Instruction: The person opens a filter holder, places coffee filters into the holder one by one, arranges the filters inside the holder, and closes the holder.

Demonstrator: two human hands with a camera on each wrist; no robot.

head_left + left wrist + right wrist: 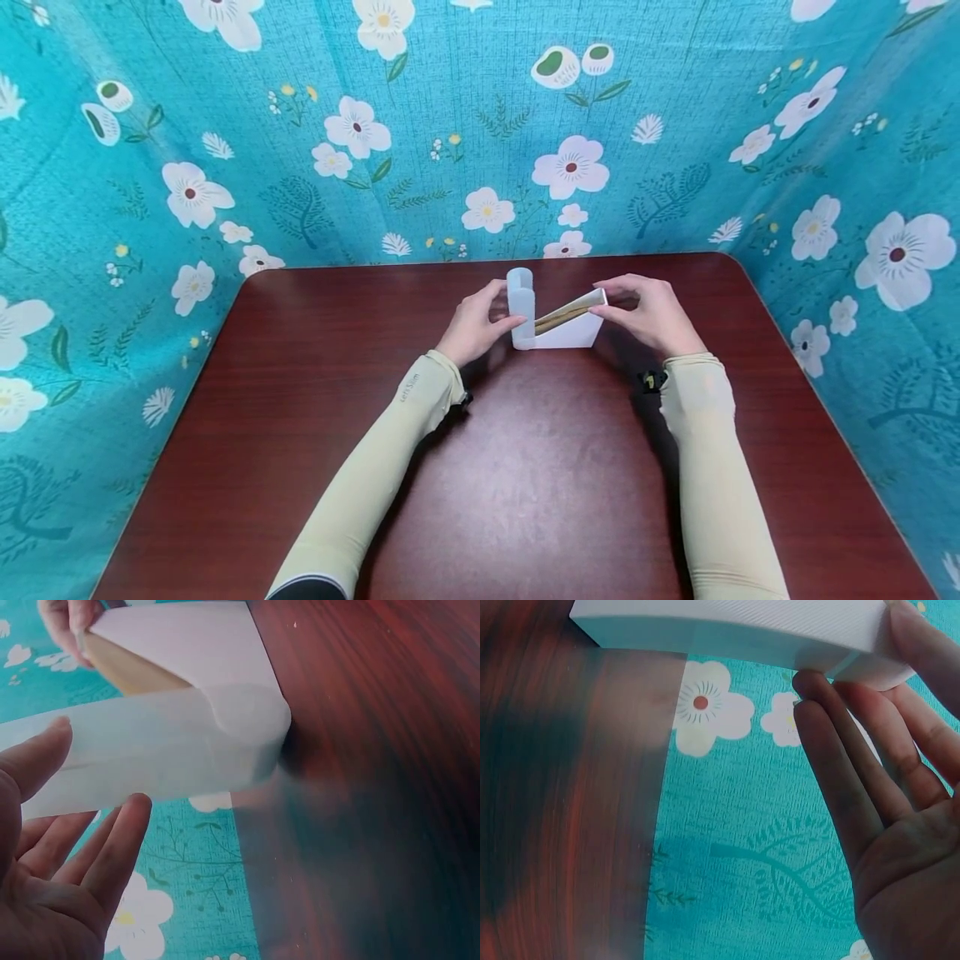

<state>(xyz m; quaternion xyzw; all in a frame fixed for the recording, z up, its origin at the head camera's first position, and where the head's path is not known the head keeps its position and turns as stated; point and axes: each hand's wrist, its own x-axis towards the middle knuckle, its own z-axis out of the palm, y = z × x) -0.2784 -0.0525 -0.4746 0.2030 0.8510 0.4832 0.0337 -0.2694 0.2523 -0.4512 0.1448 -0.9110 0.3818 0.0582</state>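
At the back of the table stands a white slant-topped box (576, 335), its low end toward the left. Thin brown sheet-like material (562, 318) shows along its sloping opening. At the low end rises a tall frosted-white piece (522, 310) with rounded, two-lobed sides. My left hand (478, 323) holds this piece from the left, thumb on the near side and fingers on the far side. My right hand (649, 310) pinches the high end of the box by its upper corner; in the right wrist view the box's ribbed white end (735, 626) lies between thumb and fingers.
The dark red-brown wooden table (525, 467) has rounded back corners. A teal flowered cloth (450, 133) hangs close behind it and along both sides. Dark wrist straps (653, 382) sit over pale sleeves (712, 467).
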